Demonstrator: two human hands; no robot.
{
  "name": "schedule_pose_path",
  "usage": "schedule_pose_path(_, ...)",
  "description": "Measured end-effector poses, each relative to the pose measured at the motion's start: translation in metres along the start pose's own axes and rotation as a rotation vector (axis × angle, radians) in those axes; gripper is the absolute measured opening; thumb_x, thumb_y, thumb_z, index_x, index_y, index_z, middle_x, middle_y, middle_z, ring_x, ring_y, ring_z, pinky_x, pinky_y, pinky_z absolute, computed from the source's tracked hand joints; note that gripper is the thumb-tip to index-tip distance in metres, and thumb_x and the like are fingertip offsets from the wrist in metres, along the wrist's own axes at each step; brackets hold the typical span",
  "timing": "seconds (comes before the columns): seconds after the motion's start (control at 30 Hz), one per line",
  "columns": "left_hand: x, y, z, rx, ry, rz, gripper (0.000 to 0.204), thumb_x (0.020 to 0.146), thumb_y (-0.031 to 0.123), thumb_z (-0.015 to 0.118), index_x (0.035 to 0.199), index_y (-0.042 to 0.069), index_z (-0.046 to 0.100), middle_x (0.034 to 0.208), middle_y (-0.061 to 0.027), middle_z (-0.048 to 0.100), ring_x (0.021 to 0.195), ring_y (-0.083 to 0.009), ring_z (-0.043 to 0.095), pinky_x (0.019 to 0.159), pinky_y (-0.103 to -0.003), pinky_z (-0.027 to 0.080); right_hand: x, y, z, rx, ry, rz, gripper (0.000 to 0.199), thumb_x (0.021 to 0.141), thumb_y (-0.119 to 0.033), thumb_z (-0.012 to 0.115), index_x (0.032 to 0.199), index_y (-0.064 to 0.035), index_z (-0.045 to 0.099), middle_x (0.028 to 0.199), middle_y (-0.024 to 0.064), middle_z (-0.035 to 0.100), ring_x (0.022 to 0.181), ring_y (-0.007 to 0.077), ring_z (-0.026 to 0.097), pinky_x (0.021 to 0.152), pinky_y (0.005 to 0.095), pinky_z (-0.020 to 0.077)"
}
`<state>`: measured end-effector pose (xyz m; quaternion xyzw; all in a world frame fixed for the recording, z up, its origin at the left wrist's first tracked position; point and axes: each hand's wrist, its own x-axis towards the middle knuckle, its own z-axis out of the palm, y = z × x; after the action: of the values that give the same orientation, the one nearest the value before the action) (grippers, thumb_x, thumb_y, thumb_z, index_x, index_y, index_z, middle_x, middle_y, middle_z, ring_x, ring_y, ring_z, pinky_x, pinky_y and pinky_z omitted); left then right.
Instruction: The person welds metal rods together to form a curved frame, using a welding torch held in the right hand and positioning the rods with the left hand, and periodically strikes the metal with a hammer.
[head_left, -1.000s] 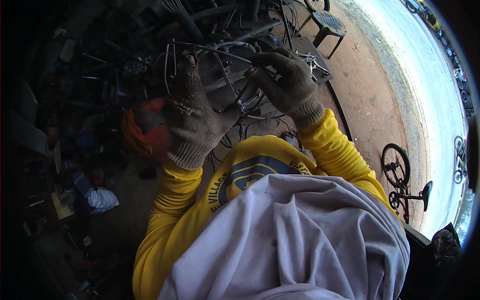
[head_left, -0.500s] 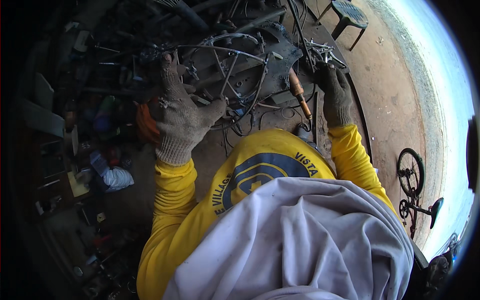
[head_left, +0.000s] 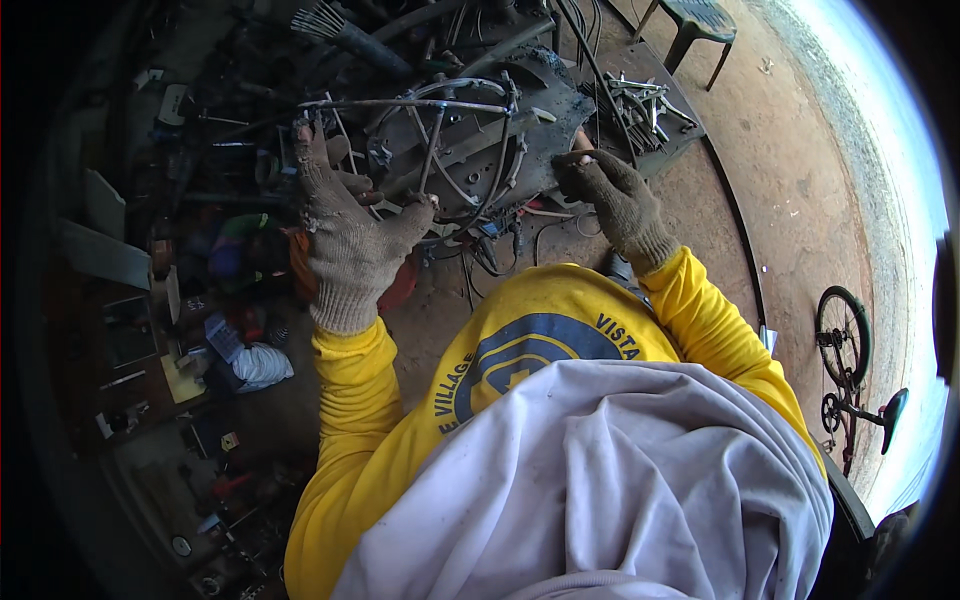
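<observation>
A frame of bent and welded metal rods [head_left: 437, 140] rests on a dark, dirty metal work surface [head_left: 560, 115]. My left hand [head_left: 355, 225], in a grey-brown knitted glove, grips the frame's left side, index finger up by the end of a long rod and thumb by a lower rod. My right hand [head_left: 617, 200], gloved the same way, is closed around an orange-brown tool handle [head_left: 583, 141] just right of the frame. Only a short piece of that handle shows beyond the fingers; the rest is hidden.
Several loose metal pieces [head_left: 645, 105] lie piled at the surface's right end. A bundle of thin rods [head_left: 322, 20] sticks out at the far left. Tools and clutter fill the left side. A plastic chair [head_left: 695, 30] and a bicycle [head_left: 845, 370] stand to the right.
My right hand has moved left from beside the loose metal pieces and has taken hold of the orange-brown handle. The left hand stays on the frame; the view has shifted slightly.
</observation>
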<state>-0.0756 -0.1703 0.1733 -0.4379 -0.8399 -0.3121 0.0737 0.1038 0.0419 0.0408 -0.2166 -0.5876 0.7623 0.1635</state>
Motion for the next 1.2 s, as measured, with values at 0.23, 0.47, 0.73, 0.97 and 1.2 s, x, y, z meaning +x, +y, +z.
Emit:
schedule_pose_path(0.23,0.014,-0.009,0.005,0.076,0.002,0.007,0.116,0.067,0.016,0.089,0.158,-0.002,0.019,0.137,-0.021,0.051,0.088,-0.0208,0.06,0.078,-0.033,0.057,0.003,0.015,-0.001,0.072,0.016,0.065,0.039,0.107,-0.03,0.055,0.129,0.0,0.065,0.107,0.007,0.071,0.095,0.0145,0.065,0.086,0.0286,0.0524)
schedule_pose_path(0.47,0.022,-0.041,0.03,0.16,0.132,0.145,0.115,0.067,0.026,0.089,0.156,-0.004,0.023,0.139,-0.0242,0.052,0.093,-0.0285,0.063,0.082,-0.038,0.056,0.047,0.016,-0.032,0.145,0.272,0.031,0.038,0.104,-0.034,0.059,0.119,-0.0007,0.069,0.097,0.0056,0.069,0.086,0.0134,0.063,0.077,0.0275,0.0516)
schedule_pose_path(0.73,0.022,-0.071,0.045,0.255,0.21,0.205,0.117,0.064,0.024,0.089,0.157,0.0,0.023,0.143,-0.0246,0.05,0.106,-0.0316,0.058,0.09,-0.042,0.053,0.211,-0.064,-0.067,-0.191,0.285,-0.252,0.061,0.096,-0.047,0.064,0.128,0.0048,0.063,0.117,0.0158,0.07,0.099,0.0218,0.068,0.087,0.0333,0.053)
schedule_pose_path(0.97,0.014,-0.085,0.061,0.215,0.175,0.22,0.116,0.063,0.026,0.091,0.156,0.003,0.025,0.139,-0.0206,0.053,0.106,-0.0317,0.061,0.092,-0.043,0.052,0.336,-0.111,-0.067,-0.419,0.278,-0.31,0.098,0.078,-0.061,0.077,0.146,0.0031,0.046,0.135,0.0238,0.062,0.122,0.0323,0.061,0.103,0.0387,0.0463)
schedule_pose_path(1.2,0.009,-0.082,0.064,0.208,0.057,0.14,0.113,0.064,0.032,0.092,0.153,0.003,0.029,0.136,-0.0178,0.054,0.114,-0.0334,0.06,0.101,-0.044,0.048,0.391,-0.146,-0.061,-0.177,-0.023,-0.242,0.04,0.095,-0.039,0.073,0.119,-0.0094,0.066,0.09,-0.0001,0.067,0.082,0.0119,0.063,0.073,0.0278,0.0502)
